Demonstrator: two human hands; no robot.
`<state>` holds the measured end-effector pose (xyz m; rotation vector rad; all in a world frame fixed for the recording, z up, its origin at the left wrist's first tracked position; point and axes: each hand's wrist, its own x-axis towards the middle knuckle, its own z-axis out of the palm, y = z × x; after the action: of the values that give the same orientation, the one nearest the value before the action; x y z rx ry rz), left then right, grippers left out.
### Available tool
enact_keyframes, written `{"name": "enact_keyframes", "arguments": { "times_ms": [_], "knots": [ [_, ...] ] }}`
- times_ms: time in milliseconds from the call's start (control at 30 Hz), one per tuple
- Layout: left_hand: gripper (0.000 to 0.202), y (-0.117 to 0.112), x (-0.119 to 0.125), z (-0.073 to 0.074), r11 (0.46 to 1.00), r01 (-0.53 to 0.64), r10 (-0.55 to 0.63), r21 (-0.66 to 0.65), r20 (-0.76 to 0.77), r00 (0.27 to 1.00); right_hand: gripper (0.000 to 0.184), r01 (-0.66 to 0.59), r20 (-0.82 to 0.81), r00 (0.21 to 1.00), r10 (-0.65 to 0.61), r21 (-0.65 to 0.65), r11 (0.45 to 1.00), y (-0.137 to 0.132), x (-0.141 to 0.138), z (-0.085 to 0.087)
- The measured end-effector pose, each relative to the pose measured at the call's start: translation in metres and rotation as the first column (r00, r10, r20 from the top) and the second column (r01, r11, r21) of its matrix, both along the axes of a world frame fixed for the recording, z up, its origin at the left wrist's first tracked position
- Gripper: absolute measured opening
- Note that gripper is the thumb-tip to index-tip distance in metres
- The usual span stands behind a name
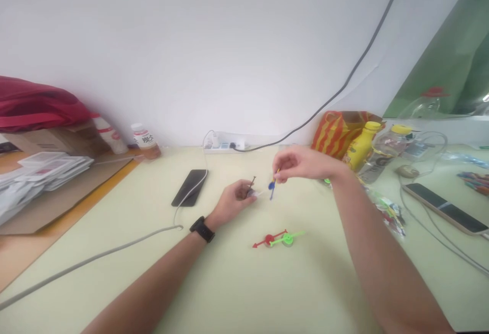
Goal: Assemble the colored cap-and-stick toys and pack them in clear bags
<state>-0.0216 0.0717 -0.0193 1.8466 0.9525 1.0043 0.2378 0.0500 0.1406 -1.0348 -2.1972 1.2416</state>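
Observation:
My right hand [292, 165] is closed in a pinch, holding a blue arrow spinner [271, 186] above the table. A thin yellow part shows by its fingertips; whether it belongs to the same piece I cannot tell. Low over the table, my left hand [233, 199] is curled around a small dark arrow-shaped piece [252, 184], with something whitish and translucent by its fingertips. A red arrow spinner [269, 240] and a green arrow spinner [288, 239] lie side by side, close together, nearer to me.
Left of my hands lies a black phone [190, 187] with a white cable across it. A power strip [225, 143] sits against the wall. Rightward are a yellow bottle [361, 145], a striped bag [331, 134], small plastic packets [389, 212] and another phone [445, 207].

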Motion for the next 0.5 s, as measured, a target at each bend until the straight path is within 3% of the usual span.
{"name": "enact_keyframes", "arguments": {
  "times_ms": [133,233,333,500],
  "knots": [
    [0.037,0.000,-0.002,-0.001,0.999,0.007,-0.005,0.054,-0.036,0.999,0.026,0.254,-0.380,0.910,-0.167,0.192,0.948,-0.010,-0.002,0.013],
    [0.032,-0.001,-0.003,-0.001,0.998,0.010,-0.006,0.067,-0.056,0.998,0.025,0.370,-0.530,0.825,-0.199,0.239,0.898,-0.009,-0.014,0.013],
    [0.032,-0.002,-0.003,0.001,0.998,0.007,-0.002,0.067,-0.065,0.998,0.023,0.357,-0.525,0.832,-0.182,0.253,0.899,-0.005,-0.025,0.007],
    [0.027,-0.003,-0.002,0.004,0.998,0.018,-0.013,0.066,-0.070,0.997,0.011,0.320,-0.369,0.907,-0.205,0.285,0.903,0.001,-0.034,-0.006]
  ]
}}
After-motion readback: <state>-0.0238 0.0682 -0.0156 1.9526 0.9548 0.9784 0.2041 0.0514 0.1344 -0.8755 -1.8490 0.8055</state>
